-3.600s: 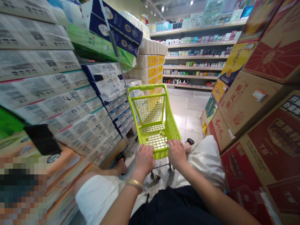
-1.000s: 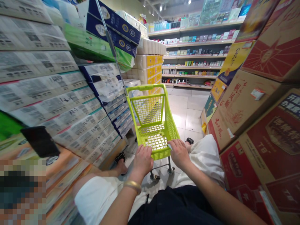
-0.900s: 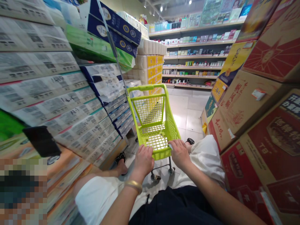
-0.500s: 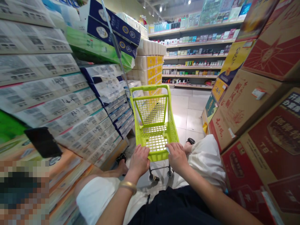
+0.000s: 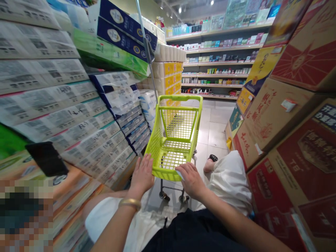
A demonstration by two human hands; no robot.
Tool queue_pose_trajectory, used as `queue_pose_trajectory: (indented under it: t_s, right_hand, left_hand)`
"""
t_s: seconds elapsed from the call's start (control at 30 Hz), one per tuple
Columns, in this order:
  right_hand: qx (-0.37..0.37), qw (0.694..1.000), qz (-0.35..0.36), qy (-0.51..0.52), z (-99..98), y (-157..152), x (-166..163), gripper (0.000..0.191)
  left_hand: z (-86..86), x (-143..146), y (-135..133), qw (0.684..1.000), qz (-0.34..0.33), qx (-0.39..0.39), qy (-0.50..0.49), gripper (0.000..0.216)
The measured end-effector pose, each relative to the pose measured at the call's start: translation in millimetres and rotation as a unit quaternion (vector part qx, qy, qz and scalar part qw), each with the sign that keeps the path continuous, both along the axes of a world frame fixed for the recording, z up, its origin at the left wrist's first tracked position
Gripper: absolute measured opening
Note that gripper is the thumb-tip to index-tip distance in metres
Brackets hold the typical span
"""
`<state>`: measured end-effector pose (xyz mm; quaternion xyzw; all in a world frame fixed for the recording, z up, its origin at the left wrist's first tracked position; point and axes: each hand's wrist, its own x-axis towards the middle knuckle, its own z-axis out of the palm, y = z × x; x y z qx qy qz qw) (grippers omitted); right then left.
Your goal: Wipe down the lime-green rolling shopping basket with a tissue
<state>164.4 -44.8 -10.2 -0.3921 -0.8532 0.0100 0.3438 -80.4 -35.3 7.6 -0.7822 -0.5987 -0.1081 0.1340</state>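
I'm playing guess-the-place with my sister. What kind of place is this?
It looks like a shop, probably a supermarket: there's a yellow-green shopping cart, shelves lined with small boxes and bottles, and big cartons stacked high.

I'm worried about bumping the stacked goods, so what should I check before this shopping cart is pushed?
1. Right hand on the near rim of the shopping cart: ok.
2. Left hand firmly gripping the near left corner: cannot tell.
3. Right foot apart from the near right wheel: ok.
4. Metal pole apart from the blue cartons: cannot tell, they overlap in view.
5. Cart apart from the red cartons: ok.
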Motion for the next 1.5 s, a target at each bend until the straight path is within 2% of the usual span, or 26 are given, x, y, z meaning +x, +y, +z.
queue_pose_trajectory:
  t_s: [0.1,0.2,0.3,0.43,0.63,0.8,1.0,1.1,1.23,1.33,1.43,1.5]
  right_hand:
    - [0.018,1.0,0.023,-0.001,-0.9,4,4,0.051]
    - [0.042,0.999,0.019,0.002,-3.0,6,3,0.047]
    - [0.057,0.998,0.008,0.008,-5.4,5,2,0.046]
    - [0.063,0.998,0.009,0.004,-5.5,6,9,0.049]
    - [0.095,0.994,0.042,-0.03,-0.3,19,31,0.045]
    - [0.1,0.993,0.054,-0.033,1.6,27,35,0.042]
    - [0.077,0.997,0.017,-0.015,7.4,41,32,0.042]
    - [0.062,0.998,-0.009,-0.004,9.3,47,25,0.048]
    - [0.047,0.998,-0.044,0.013,8.2,42,4,0.045]
    - [0.04,0.998,-0.042,0.015,7.1,33,-10,0.042]
    - [0.042,0.999,-0.003,0.004,7.3,27,-13,0.045]
    - [0.047,0.999,0.021,-0.006,8.4,28,-9,0.046]
  left_hand:
    - [1.9,12,-5,0.999,0.031,0.024,-0.023,0.063]
    - [-1.2,43,-15,0.997,-0.021,0.027,-0.074,0.071]
    - [-7.2,78,-24,0.987,-0.069,-0.008,-0.144,0.079]
    - [-7.8,103,-26,0.975,-0.052,-0.065,-0.206,0.083]
    - [7.8,97,-20,0.976,-0.06,-0.1,-0.184,0.057]
    - [14.3,93,-20,0.983,-0.036,-0.1,-0.152,0.042]
    - [19.5,78,-20,0.986,-0.002,-0.11,-0.124,0.026]
    - [22.1,73,-22,0.988,0.016,-0.112,-0.109,0.028]
    - [19.0,78,-27,0.989,-0.019,-0.08,-0.119,0.043]
    - [12.7,85,-28,0.992,-0.036,-0.044,-0.115,0.028]
    - [7.1,83,-29,0.995,-0.022,-0.013,-0.1,0.013]
    - [5.2,79,-31,0.995,-0.026,-0.012,-0.092,0.01]
